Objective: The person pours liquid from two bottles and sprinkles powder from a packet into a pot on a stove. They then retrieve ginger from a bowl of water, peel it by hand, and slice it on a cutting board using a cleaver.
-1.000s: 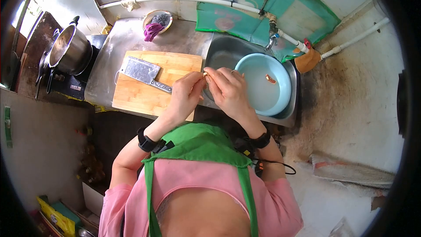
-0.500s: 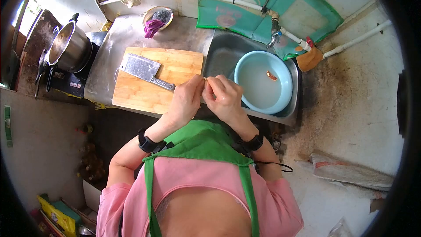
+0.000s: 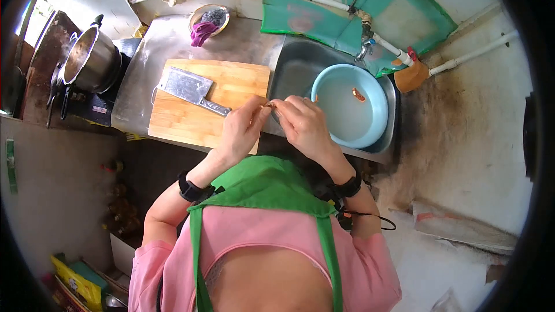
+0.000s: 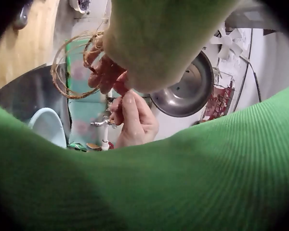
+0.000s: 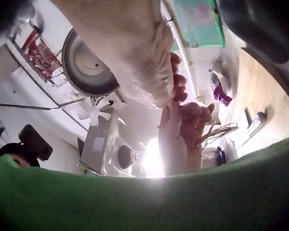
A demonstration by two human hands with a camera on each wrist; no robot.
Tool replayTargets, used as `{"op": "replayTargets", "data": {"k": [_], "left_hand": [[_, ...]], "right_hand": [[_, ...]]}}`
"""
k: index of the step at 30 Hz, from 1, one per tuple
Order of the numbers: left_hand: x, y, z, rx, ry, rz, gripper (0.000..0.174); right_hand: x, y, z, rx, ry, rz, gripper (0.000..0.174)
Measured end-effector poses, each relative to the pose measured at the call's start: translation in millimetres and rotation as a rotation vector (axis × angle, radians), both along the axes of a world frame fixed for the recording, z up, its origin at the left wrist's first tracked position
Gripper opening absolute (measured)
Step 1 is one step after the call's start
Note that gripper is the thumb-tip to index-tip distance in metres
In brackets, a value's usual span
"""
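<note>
Fingertip to fingertip, my two hands pinch a small shrimp [image 3: 269, 104] between the cutting board and the sink, most of it hidden by the fingers. Long thin reddish feelers [image 4: 53, 79] curl out beside my left hand in the left wrist view. My left hand [image 3: 241, 128] is over the board's right front edge, thumb and fingers closed on one end. From the sink side, my right hand [image 3: 305, 127] pinches the other end. Right of it, a light blue basin [image 3: 378, 112] of cloudy water holds an orange-red piece [image 3: 359, 95].
A cleaver [image 3: 186, 86] lies flat on the wooden cutting board [image 3: 245, 78], handle toward my left hand. The basin stands in a metal sink [image 3: 292, 69] under a tap [image 3: 365, 49]. A bowl with a purple cloth [image 3: 202, 33] is behind the board; a steel pot [image 3: 95, 66] stands far left.
Both hands stay together at the shrimp, with small shifts of the fingers. My right hand drew inward and curled, then moved back out to the right. The orange-red piece in the basin turned slightly.
</note>
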State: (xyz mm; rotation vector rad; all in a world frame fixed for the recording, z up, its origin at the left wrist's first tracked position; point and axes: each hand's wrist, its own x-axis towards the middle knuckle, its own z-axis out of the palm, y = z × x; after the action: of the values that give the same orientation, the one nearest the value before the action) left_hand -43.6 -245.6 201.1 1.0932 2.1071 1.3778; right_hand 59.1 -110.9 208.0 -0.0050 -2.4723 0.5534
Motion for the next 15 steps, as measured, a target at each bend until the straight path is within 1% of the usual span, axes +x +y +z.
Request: {"op": "replayTargets", "data": {"k": [1,4,6,8,10,11,13,15], "left_hand": [[0,0,6,-0.027,-0.13,-0.023,0.012],[-8,3,2,0.018,-0.092,-0.076,0.011],[-8,3,-2,0.064,-0.111,-0.069,0.011],[-8,4,-2,0.112,-0.131,-0.064,0.01],[-8,3,0,0.155,-0.222,-0.087,0.011],[-8,3,-2,0.154,-0.225,-0.086,0.011],[-9,3,-7,0.224,-0.336,-0.108,0.012],[-9,1,-8,0.224,-0.351,-0.117,0.012]], "right_hand": [[2,1,2,0.0,-0.006,0.0,0.016],[2,2,9,0.046,-0.059,0.012,0.014],[3,4,14,0.234,-0.015,-0.038,0.012],[5,11,12,0.254,-0.04,-0.025,0.011],[6,10,10,0.272,-0.067,-0.009,0.01],[6,7,11,0.256,-0.055,-0.004,0.01],[5,5,10,0.238,-0.044,0.0,0.009],[5,6,8,0.24,0.04,-0.018,0.01]]}}
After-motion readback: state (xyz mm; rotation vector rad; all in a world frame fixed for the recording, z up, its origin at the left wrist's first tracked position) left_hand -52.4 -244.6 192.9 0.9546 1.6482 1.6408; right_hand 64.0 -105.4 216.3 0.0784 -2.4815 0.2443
